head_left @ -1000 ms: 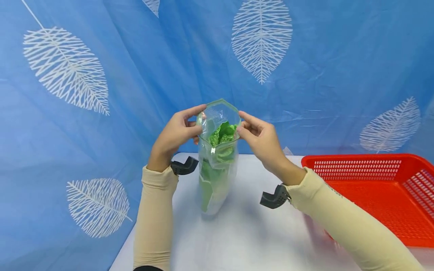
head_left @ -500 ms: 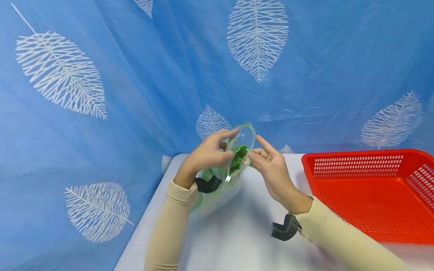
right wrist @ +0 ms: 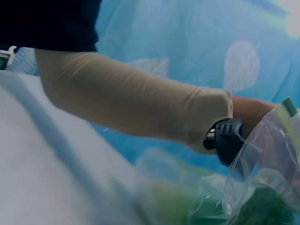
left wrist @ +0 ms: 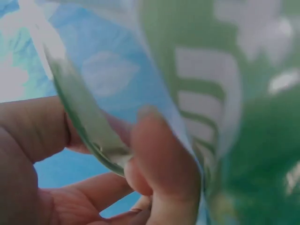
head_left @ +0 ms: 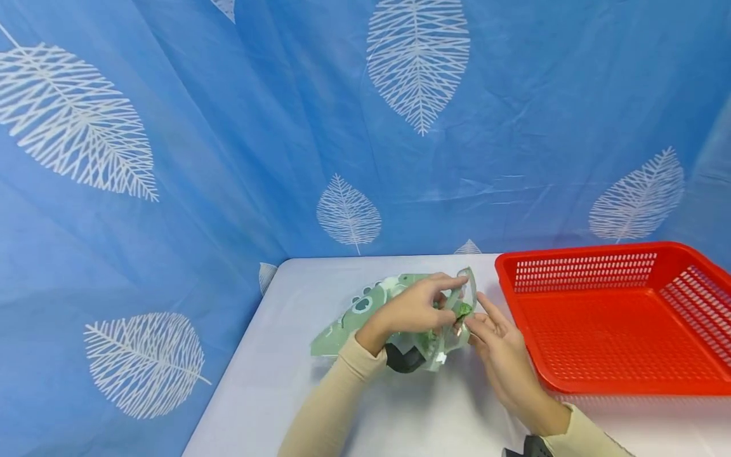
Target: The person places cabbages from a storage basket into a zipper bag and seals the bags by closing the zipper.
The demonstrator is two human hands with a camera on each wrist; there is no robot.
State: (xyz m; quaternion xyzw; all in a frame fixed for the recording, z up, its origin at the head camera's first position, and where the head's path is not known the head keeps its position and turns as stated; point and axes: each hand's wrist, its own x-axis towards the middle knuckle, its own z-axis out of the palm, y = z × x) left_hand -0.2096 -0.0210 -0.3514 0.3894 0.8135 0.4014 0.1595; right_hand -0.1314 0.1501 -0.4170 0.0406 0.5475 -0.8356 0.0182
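Note:
A clear plastic bag (head_left: 365, 308) with a green printed side lies tilted over on the white table, its mouth turned to the right. Inside it is a leafy green vegetable (head_left: 464, 310), mostly hidden by the print and the hands; the right wrist view shows dark green leaf (right wrist: 265, 206) through the clear film. My left hand (head_left: 408, 311) pinches the near left part of the bag's rim. On the other side of the mouth, my right hand (head_left: 508, 355) grips the rim between thumb and fingers. Up close in the left wrist view, the bag's edge (left wrist: 79, 122) runs between thumb and fingers.
A red perforated plastic basket (head_left: 605, 339) stands on the table (head_left: 274, 355) just right of my right hand. A blue curtain (head_left: 274, 127) with white leaf patterns hangs behind and to the left of the table.
The bag was upright and has tipped over, its mouth moving down and to the right. Both hands have followed it toward the basket, still holding the rim.

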